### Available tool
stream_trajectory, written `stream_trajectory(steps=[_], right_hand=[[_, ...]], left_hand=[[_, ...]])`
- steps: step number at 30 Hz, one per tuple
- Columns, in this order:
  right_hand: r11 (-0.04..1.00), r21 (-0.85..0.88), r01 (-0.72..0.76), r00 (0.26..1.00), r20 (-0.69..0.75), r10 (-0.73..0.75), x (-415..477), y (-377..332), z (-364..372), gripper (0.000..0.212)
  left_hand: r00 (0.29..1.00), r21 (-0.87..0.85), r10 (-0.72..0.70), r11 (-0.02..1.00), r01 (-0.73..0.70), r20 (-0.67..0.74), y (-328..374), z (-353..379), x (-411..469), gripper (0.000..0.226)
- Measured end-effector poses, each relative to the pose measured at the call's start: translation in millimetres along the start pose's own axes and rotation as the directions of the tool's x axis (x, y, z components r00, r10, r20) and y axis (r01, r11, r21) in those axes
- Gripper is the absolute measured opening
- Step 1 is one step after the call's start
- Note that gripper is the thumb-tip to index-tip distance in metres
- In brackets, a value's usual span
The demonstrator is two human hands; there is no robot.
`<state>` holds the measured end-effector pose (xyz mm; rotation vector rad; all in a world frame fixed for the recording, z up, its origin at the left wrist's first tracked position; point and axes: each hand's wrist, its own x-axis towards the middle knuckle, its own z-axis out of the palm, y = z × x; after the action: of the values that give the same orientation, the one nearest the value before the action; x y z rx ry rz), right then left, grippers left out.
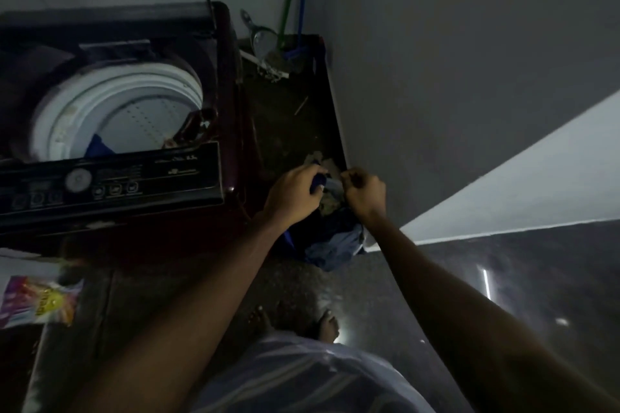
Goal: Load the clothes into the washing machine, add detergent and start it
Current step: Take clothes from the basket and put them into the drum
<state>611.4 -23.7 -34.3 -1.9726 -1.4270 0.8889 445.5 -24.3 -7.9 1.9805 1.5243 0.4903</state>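
Fingers [355, 178] on clothes [335, 245] — wall [436, 111] just beside.

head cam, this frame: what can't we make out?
- Head view: floor of drum hidden by the machine's front rim; only a blue cloth shows.
- Labels on control panel: too small, blurred.
- Dim clothes pile: item count unclear; left hand grips a piece.
- Curled right hand: whether it holds cloth is lost in dimness.
- Print on detergent packet: blurred.
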Motion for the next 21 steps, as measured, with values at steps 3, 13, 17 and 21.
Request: stream_trajectory(steps=[3, 13, 17, 21], right_hand=[[0.999, -0.043, -0.027, 0.999, 0.037, 0.028, 0, 28, 4, 0.023], [0.960, -0.276, -0.043, 0.954, 0.274, 0.121, 30, 172, 95, 0.033], [0.887, -0.451, 0.095, 0.914, 0.392, 0.102, 42, 232, 140, 0.044], [0.765, -0.598, 0.237, 0.921, 0.390, 0.020, 53, 272, 174, 0.033]], left_hand=[[0.996, -0.017, -0.048, 0.999, 0.050, 0.070, -10, 28, 1, 0.034], [0.959, 0.097, -0.152, 0.986, 0.132, 0.240, -125, 173, 15, 0.042], [0.942, 0.085, -0.212, 0.977, 0.196, 0.259, -175, 237, 24, 0.059], [0.917, 0.091, -0.254, 0.967, 0.237, 0.309, -211, 285, 30, 0.063]])
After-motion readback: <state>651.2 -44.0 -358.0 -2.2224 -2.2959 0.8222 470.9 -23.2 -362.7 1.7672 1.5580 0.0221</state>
